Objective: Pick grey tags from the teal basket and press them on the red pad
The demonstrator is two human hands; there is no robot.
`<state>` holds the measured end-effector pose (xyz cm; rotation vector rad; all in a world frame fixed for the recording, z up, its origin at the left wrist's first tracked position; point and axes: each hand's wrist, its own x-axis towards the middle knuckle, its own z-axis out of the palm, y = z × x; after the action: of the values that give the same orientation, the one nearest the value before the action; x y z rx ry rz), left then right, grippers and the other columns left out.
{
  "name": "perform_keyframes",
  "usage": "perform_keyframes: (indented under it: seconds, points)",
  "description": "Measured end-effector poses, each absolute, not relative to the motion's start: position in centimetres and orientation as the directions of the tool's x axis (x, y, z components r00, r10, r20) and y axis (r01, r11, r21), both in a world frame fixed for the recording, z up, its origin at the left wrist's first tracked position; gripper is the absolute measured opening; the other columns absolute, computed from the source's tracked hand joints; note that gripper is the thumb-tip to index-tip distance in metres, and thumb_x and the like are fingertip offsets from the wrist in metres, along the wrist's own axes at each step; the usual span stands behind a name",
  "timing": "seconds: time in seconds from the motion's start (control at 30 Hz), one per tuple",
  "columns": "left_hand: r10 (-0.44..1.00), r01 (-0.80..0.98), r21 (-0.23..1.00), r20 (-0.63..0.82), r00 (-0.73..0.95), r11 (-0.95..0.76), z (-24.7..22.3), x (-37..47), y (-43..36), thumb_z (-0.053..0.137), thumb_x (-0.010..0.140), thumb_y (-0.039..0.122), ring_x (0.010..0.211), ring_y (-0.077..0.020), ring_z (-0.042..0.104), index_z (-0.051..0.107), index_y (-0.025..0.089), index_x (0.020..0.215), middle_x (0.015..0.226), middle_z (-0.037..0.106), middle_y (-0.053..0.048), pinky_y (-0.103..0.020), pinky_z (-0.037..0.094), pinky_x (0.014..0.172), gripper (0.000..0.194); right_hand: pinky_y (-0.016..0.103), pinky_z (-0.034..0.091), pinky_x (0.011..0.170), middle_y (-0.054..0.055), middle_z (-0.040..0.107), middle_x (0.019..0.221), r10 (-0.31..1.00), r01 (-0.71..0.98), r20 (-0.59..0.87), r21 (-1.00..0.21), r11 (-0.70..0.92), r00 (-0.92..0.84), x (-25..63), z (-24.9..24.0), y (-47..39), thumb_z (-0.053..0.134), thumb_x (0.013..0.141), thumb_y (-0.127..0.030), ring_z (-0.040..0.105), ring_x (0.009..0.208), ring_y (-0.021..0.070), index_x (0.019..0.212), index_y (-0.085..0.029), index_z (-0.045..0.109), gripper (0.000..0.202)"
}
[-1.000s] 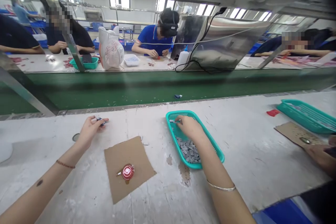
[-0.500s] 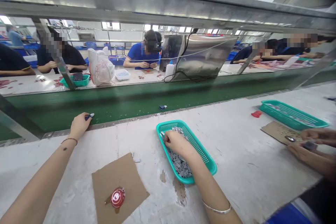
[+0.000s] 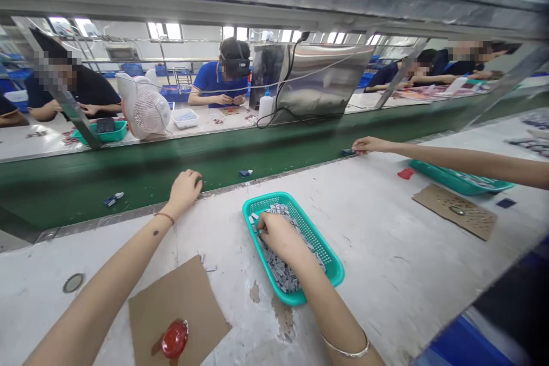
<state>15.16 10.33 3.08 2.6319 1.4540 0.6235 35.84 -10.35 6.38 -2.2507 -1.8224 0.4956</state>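
My left hand reaches over the near edge of the green conveyor belt, its fingers loosely bent and no object showing in them. To its left on the belt lies a small dark blue and white piece; a similar blue piece lies to its right. My right hand is down in a teal plastic basket, its bent fingertips pressed together among small grey pieces. What those fingertips pinch, if anything, is hidden.
A cardboard sheet bears a glossy red dish with brownish liquid. A round metal cap lies at left. A co-worker's hand touches a dark piece on the belt at right, near another teal basket. A metal shelf hangs overhead.
My left hand has let go of the blue and white piece, which lies on the belt, and has moved right. My right hand stays in the basket. A co-worker's arm has reached to the belt.
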Motion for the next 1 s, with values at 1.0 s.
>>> perform_keyframes:
  seconds: [1.0]
  points:
    - [0.851, -0.394, 0.806, -0.239, 0.467, 0.442, 5.1, 10.0, -3.5, 0.057, 0.090, 0.017, 0.075, -0.0094, 0.068, 0.066, 0.011, 0.105, 0.115, 0.070, -0.013, -0.018, 0.058, 0.075, 0.019, 0.030, 0.047, 0.075, 0.011, 0.074, 0.086, 0.983, 0.893, -0.047, -0.412, -0.182, 0.178, 37.1, 5.7, -9.8, 0.057, 0.079, -0.009, 0.068, 0.084, 0.0243, 0.083, -0.014, 0.073, 0.017]
